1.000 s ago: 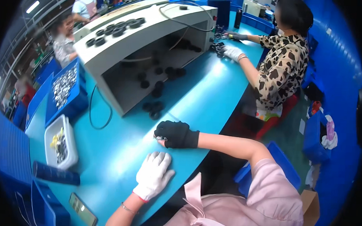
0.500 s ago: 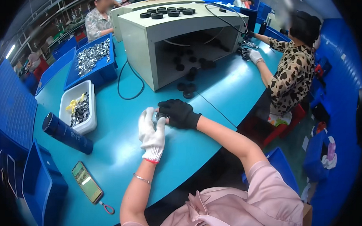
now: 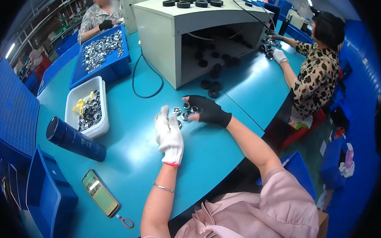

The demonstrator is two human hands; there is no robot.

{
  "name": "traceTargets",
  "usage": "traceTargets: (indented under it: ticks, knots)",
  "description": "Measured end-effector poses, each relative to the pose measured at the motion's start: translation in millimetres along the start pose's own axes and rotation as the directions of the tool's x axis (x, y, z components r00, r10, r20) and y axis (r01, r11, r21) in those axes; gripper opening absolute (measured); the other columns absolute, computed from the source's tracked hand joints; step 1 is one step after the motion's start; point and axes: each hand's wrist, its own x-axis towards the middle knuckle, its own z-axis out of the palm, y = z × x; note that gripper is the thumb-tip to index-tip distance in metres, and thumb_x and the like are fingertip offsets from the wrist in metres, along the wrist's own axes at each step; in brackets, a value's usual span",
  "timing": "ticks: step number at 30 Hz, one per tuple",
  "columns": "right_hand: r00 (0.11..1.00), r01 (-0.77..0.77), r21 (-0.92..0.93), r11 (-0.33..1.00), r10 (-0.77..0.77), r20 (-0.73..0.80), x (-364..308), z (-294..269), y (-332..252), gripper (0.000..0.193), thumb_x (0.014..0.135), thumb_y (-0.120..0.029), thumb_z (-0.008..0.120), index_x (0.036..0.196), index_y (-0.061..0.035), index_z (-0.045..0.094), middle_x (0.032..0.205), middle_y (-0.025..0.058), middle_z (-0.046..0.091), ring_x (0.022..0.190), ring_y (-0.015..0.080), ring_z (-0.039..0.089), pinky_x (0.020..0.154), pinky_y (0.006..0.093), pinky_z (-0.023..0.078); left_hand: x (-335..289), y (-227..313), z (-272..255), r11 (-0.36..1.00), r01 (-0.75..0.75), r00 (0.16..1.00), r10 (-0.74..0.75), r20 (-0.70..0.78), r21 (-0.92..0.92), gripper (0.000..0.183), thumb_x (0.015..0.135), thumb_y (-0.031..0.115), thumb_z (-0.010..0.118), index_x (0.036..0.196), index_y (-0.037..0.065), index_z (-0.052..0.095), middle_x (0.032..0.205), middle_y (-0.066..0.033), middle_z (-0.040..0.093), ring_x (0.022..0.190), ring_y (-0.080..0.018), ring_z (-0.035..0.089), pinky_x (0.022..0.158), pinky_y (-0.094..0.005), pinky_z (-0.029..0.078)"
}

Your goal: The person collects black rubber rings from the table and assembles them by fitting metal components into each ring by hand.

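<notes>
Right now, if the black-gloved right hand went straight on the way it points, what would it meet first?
The small shiny metal rings on the table, just ahead of the right hand; some may already touch it, contact is unclear.

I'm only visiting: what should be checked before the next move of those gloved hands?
1. Each hand gloved: ok; left hand in white, right hand in black.
2. Metal pieces near both hands: ok, mostly between them.
3. Grip on a piece: cannot tell, too little shows.
4. Phone clear of the hands: ok, aside to the left.
5. Black cable clear of the hands: ok, beyond them.
</notes>
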Motion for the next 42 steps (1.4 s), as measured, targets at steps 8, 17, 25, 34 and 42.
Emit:
traceTargets:
  ticks: [8, 17, 25, 34, 42]
  knots:
    - [0.973, 0.052, 0.272, 0.961, 0.013, -0.232, 7.9, 7.7, 25.4, 0.039, 0.097, -0.029, 0.043, 0.118, 0.0006, 0.056, 0.113, 0.0109, 0.063, 0.106, 0.0179, 0.058, 0.092, 0.0305, 0.043, -3.8, 6.2, -4.4, 0.992, -0.03, 0.998, 0.023, 0.062, 0.12, 0.04, 0.089, 0.021, 0.052, 0.124, 0.001, 0.051, 0.123, -0.018, 0.053, 0.12, -0.0356, 0.043, 0.103, -0.0412, 0.031]
    - [0.986, 0.052, 0.331, 0.942, 0.003, -0.164, 9.6, 6.5, 22.7, 0.048, 0.097, -0.04, 0.041, 0.121, -0.0004, 0.055, 0.115, 0.009, 0.061, 0.109, 0.0173, 0.056, 0.094, 0.0298, 0.042, -7.1, 27.5, -2.8, 0.618, -0.623, 0.78, 0.436, 0.45, 0.48, 0.053, 0.073, 0.024, 0.065, 0.12, 0.004, 0.049, 0.114, -0.0147, 0.054, 0.108, -0.037, 0.047, 0.094, -0.0462, 0.035]
    - [0.954, 0.025, 0.506, 0.862, 0.131, -0.269, 13.7, 5.6, 32.4, 0.044, 0.097, -0.038, 0.043, 0.116, -0.0002, 0.058, 0.111, 0.0062, 0.062, 0.104, 0.0155, 0.057, 0.09, 0.03, 0.044, -5.4, 20.5, -1.1, 0.714, -0.556, 0.83, 0.45, 0.331, 0.425, 0.024, 0.073, 0.016, 0.066, 0.095, 0.007, 0.063, 0.102, -0.0106, 0.062, 0.106, -0.0401, 0.051, 0.095, -0.0473, 0.035]
    - [0.975, 0.037, -0.073, 0.997, -0.052, -0.216, 5.8, 11.6, 3.4, 0.032, 0.093, -0.032, 0.046, 0.104, -0.0074, 0.064, 0.095, 0.0094, 0.067, 0.088, 0.0254, 0.064, 0.077, 0.0319, 0.049, -3.3, 17.6, -6.3, 0.67, -0.47, 0.88, 0.309, 0.36, 0.574, 0.054, 0.072, 0.024, 0.067, 0.119, 0.002, 0.051, 0.116, -0.0165, 0.052, 0.112, -0.0399, 0.044, 0.098, -0.0487, 0.031]
    - [0.958, 0.156, -0.115, 0.981, -0.179, -0.225, 7.4, 15.1, 5.4, 0.029, 0.092, -0.027, 0.049, 0.103, -0.0037, 0.063, 0.092, 0.0116, 0.066, 0.083, 0.0261, 0.064, 0.075, 0.0321, 0.049, -5.2, 26.7, -5.2, 0.691, -0.511, 0.858, 0.375, 0.351, 0.511, 0.056, 0.071, 0.021, 0.068, 0.119, 0.0, 0.047, 0.113, -0.0165, 0.052, 0.109, -0.0408, 0.043, 0.097, -0.0479, 0.032]
